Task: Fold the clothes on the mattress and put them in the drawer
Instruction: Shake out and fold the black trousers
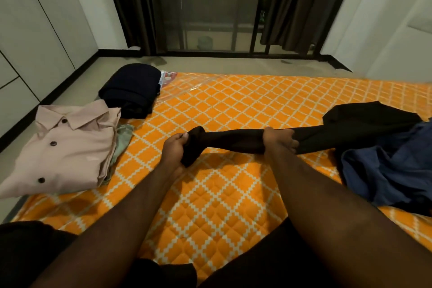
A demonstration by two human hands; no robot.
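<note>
A black garment (236,141) is stretched in a narrow band above the orange quilted mattress (224,194). My left hand (174,151) grips its left end. My right hand (278,139) grips it further right, and from there the cloth widens into a loose black heap at the right. A crumpled blue garment (383,170) lies under and beside that heap. On the mattress's left edge sits a folded pink buttoned shirt (63,149) on top of a pale green piece (122,138). Behind it lies a folded dark navy garment (133,89).
Grey floor (210,63) runs behind the mattress to a dark glass door (210,7) with brown curtains. White cabinet fronts (35,18) line the left wall. My dark-clothed legs (257,259) rest on the mattress's near edge. No drawer is in view.
</note>
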